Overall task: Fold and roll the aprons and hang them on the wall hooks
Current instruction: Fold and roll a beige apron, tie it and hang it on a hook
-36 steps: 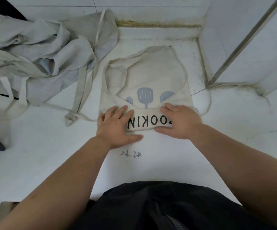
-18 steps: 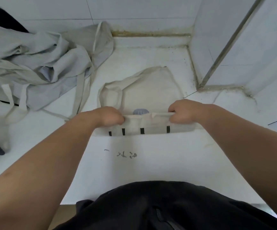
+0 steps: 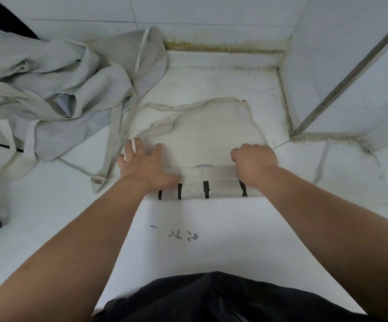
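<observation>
apron (image 3: 213, 135), left hand (image 3: 145, 165) flat on it, right hand (image 3: 254, 162) curled round its roll

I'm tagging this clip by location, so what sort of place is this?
Probably a kitchen back room or utility corner: a white countertop set against tiled walls, a grimy stained seam where they meet, and a heap of grey aprons beside the half-rolled apron.

Left hand (image 3: 145, 168) flat, splayed; right hand (image 3: 254, 163) curled, knuckles up.
</observation>
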